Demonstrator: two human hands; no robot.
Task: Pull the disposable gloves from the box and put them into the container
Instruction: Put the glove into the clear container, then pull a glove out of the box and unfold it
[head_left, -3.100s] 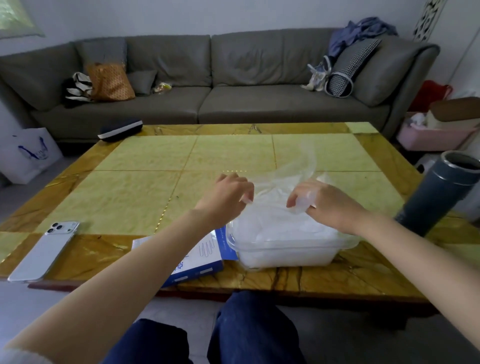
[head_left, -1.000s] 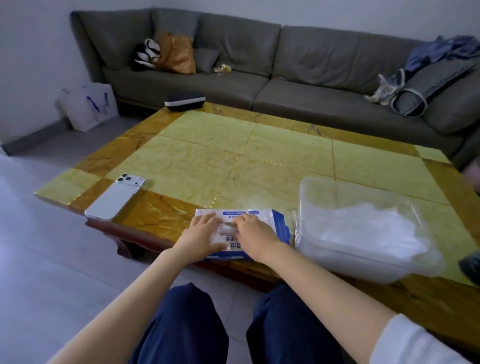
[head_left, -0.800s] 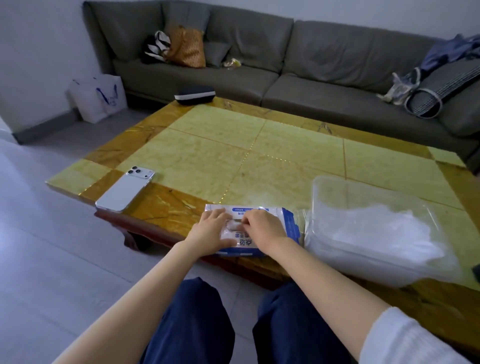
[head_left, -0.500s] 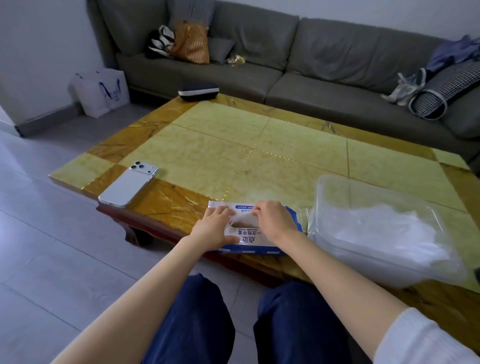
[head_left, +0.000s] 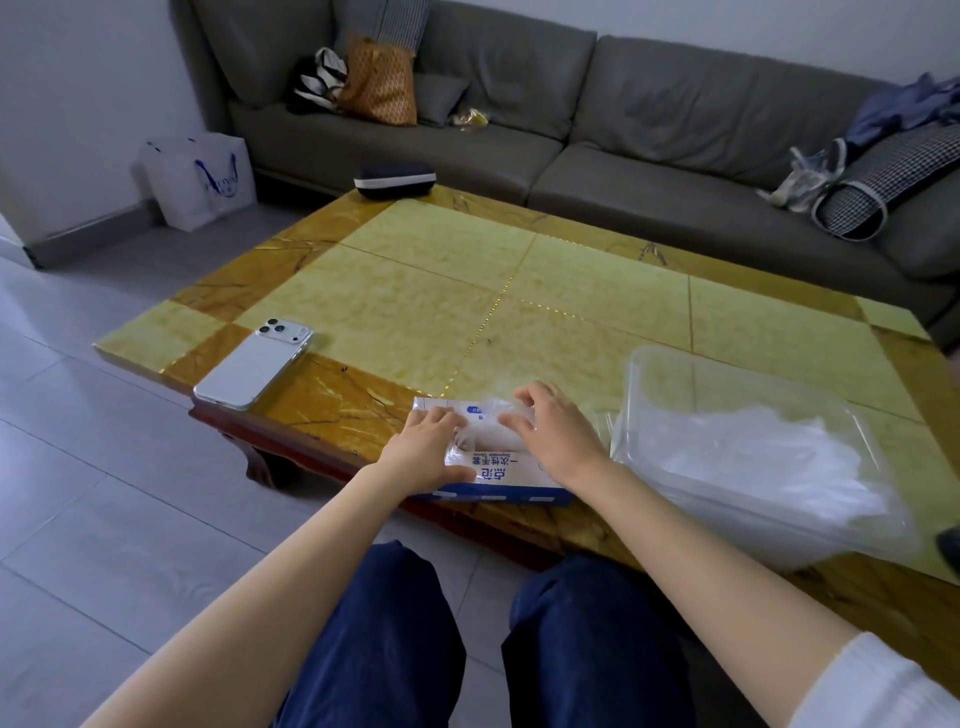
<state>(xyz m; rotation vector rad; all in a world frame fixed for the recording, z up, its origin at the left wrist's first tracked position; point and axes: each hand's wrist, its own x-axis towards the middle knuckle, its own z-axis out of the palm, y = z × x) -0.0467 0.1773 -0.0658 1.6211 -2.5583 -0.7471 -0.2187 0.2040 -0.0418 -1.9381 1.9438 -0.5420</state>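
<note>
Yellow marble table (head_left: 597, 301) fills the frame. At lower centre the left hand (head_left: 426, 452) lies flat on the box (head_left: 498, 465). The right hand (head_left: 556, 436) has risen from the slot, apparently pinching a clear glove (head_left: 493, 422), due next for the container (head_left: 628, 405) at right.

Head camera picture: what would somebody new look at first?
The left hand and the right hand meet on a blue-and-white glove box at the near edge of a yellow marble table. Just to its right sits a clear plastic container heaped with see-through gloves. A white phone lies camera-side up near the table's left corner.
</note>
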